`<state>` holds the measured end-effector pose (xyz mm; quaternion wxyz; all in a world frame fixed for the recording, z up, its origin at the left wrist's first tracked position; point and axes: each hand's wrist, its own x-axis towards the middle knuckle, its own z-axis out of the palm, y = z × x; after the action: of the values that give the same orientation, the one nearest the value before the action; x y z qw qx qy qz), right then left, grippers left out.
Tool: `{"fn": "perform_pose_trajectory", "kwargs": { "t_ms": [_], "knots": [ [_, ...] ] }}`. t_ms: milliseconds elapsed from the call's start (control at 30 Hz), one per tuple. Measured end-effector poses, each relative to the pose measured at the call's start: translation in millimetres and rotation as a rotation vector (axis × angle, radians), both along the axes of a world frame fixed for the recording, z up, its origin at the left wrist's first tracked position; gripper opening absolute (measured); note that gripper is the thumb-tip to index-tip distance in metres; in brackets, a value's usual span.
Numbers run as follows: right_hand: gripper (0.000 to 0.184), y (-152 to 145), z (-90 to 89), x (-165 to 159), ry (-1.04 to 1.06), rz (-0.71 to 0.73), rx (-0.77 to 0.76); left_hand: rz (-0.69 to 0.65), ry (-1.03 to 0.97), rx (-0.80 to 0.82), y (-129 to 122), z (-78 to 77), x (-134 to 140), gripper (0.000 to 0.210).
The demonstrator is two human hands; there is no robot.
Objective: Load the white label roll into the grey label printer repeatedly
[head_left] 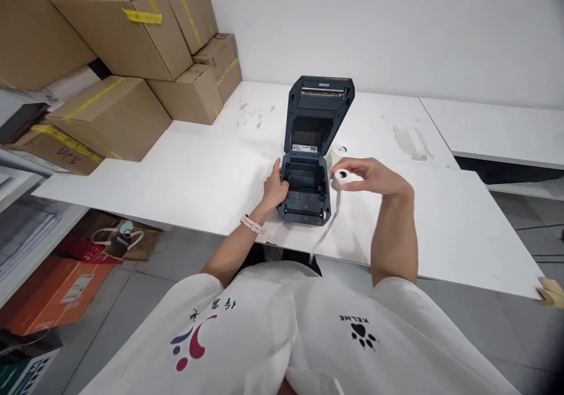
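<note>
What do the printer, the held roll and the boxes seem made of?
Printer: probably matte plastic, judging by its moulded recesses. Held roll: likely dull paper, given the thin strip hanging below. Boxes: apparently cardboard, matte brown, with folded panels and yellow tape.

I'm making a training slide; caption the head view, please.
Left hand gripping an open printer by its side, right hand holding a white roll.

On the white tabletop (211, 171), the left hand (274, 189) grips the left edge of a dark printer (305, 197) whose lid (318, 110) stands raised, while the right hand (372, 176) holds a small white roll (338, 177), its strip (338, 206) hanging down, just beside the printer.
</note>
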<state>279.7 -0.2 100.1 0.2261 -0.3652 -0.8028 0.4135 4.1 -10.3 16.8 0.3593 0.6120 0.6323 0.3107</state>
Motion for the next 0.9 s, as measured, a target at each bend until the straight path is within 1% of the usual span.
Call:
{"fn": "perform_pose_trajectory", "kwargs": {
  "t_ms": [67,133,200,267,333,400,433,533,600,667,733,800,867,900],
  "knots": [
    [0.045,-5.9,-14.0,28.6,-0.012,-0.159,-0.085,0.002,-0.009,-0.006,-0.7,0.8,0.3,0.087],
    [0.048,-3.5,-38.2,44.6,-0.009,-0.312,-0.142,0.004,-0.015,-0.006,-0.9,1.4,0.6,0.087],
    [0.052,4.4,-65.5,49.5,0.042,-0.425,-0.171,0.013,-0.024,-0.009,-0.9,1.6,0.8,0.087],
    [0.057,13.0,-88.1,49.2,0.083,-0.490,-0.218,0.022,-0.038,-0.012,-0.7,1.4,1.1,0.088],
    [0.062,19.9,-101.1,50.3,0.093,-0.497,-0.284,0.026,-0.051,-0.013,-0.4,1.0,1.4,0.089],
    [0.065,26.5,-104.8,55.9,0.125,-0.466,-0.318,0.028,-0.057,-0.013,0.1,0.5,1.8,0.090],
    [0.066,31.0,-104.4,59.8,0.161,-0.468,-0.305,0.030,-0.056,-0.011,0.3,0.2,2.0,0.090],
    [0.078,54.1,-101.5,67.0,0.259,-0.576,-0.191,0.037,-0.045,-0.002,0.9,0.1,2.6,0.090],
    [0.089,76.3,-101.3,61.7,0.235,-0.637,-0.147,0.041,-0.038,-0.003,1.0,0.6,2.9,0.090],
    [0.093,97.6,-102.5,47.8,0.163,-0.621,-0.190,0.049,-0.036,-0.012,0.6,1.3,3.1,0.090],
    [0.083,111.0,-102.9,30.6,0.127,-0.609,-0.215,0.056,-0.039,-0.015,-0.2,1.9,3.3,0.090],
    [0.064,111.6,-100.6,17.1,0.144,-0.628,-0.179,0.059,-0.046,-0.014,-1.0,2.2,3.3,0.090],
    [0.048,99.6,-94.4,11.7,0.148,-0.613,-0.060,0.057,-0.052,-0.020,-1.7,2.3,3.1,0.090],
    [0.042,90.2,-89.6,12.0,0.134,-0.578,0.001,0.055,-0.054,-0.025,-2.0,2.4,3.0,0.089]
  ]
}}
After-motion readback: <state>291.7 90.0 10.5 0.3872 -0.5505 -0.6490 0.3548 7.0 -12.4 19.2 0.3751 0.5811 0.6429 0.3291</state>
